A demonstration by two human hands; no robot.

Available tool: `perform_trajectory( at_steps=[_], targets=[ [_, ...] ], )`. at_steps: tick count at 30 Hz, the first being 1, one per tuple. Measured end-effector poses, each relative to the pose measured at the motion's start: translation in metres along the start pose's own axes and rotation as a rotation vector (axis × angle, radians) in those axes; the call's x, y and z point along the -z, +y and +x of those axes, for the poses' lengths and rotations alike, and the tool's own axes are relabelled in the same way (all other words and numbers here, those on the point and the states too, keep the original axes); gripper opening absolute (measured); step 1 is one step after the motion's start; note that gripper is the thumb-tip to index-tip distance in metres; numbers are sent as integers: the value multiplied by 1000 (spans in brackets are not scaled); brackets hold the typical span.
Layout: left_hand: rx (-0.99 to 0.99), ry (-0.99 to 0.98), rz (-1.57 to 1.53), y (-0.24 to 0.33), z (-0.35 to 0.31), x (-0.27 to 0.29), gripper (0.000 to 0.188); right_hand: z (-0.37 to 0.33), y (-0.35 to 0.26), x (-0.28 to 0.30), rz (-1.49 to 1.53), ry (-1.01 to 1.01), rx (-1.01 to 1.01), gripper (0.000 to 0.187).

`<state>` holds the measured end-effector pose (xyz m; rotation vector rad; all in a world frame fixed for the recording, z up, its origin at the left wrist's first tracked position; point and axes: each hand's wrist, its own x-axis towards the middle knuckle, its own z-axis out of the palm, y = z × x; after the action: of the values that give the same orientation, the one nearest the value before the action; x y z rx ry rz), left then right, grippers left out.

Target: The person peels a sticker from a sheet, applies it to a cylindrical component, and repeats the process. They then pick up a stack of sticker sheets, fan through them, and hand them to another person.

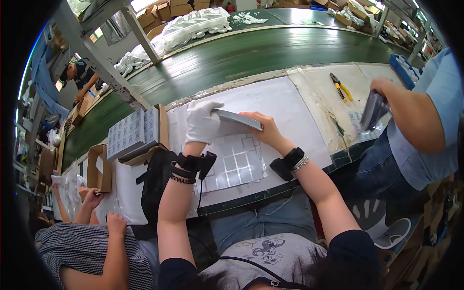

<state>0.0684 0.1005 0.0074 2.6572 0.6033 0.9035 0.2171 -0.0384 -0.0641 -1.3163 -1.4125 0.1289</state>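
Note:
Above the table I hold a thin, flat grey piece (239,119), tilted and seen nearly edge-on; its exact kind does not show. My left hand (202,122), in a white glove, grips its left end. The bare fingers of my right hand (267,129) are closed on its right end. Below my hands lie sheets of silver rectangular labels (235,166), set out in a grid and partly overlapping. The white table cover (290,108) is under them. Both my wrists wear black strapped devices.
Left of me are stacked grey printed sheets (126,133) in a cardboard box, a black bag (157,181) and an open carton (99,169). Yellow-handled pliers (341,88) lie right. A green conveyor belt (232,60) runs behind. Co-workers sit on both sides; the right one holds a dark flat item (373,111).

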Motion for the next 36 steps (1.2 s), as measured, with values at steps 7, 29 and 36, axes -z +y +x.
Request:
perform_trajectory(
  at_steps=[7,29,36],
  targets=[
    [-199,273,198,18,0,18,39,-4,-13,0,-130,134,68,35],
    [83,101,-117,36,28,6,42,0,-20,12,-65,104,-23,31],
    [275,-145,-409,24,39,8,45,-3,-13,14,-33,76,-21,31]
  ],
)
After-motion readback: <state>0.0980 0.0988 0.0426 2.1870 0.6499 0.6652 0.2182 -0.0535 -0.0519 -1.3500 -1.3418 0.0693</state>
